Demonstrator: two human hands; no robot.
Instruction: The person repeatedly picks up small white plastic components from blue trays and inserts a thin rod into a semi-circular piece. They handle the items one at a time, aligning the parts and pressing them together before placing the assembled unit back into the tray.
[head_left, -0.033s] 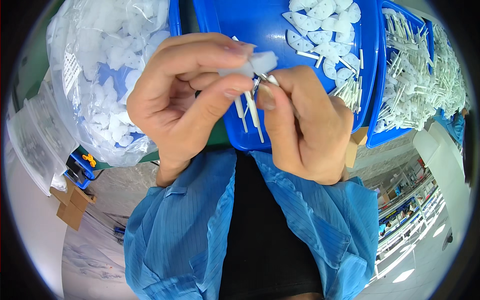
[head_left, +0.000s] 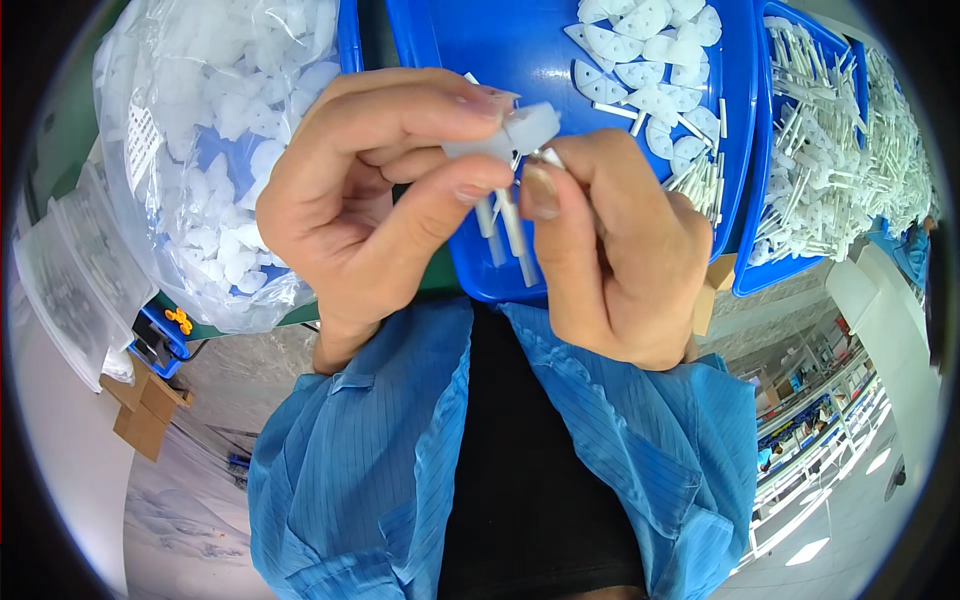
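My left hand [head_left: 360,200] pinches a translucent white plastic piece [head_left: 533,126] between thumb and fingers, above the near part of a blue tray [head_left: 480,45]. Close against it, my right hand [head_left: 625,235] is closed in a pinch on a small white tip [head_left: 552,157]; most of that part is hidden by the fingers. Several white rods [head_left: 514,238] extend below the held plastic piece, slightly blurred. Whether they are fixed to it cannot be told. At the tray's far right lie white fan-shaped plastic pieces [head_left: 640,75] and loose white rods [head_left: 700,188].
On the left a clear plastic bag [head_left: 215,70] full of white pieces lies on the green table [head_left: 372,35]. Further right, another blue tray [head_left: 750,275] is heaped with white rod assemblies [head_left: 815,190]. A cardboard box [head_left: 150,415] stands at lower left.
Both hands have shifted very slightly to the right. The plastic piece has turned a little, and the rods below have swung slightly. A metal bit at the right fingertips now shows less.
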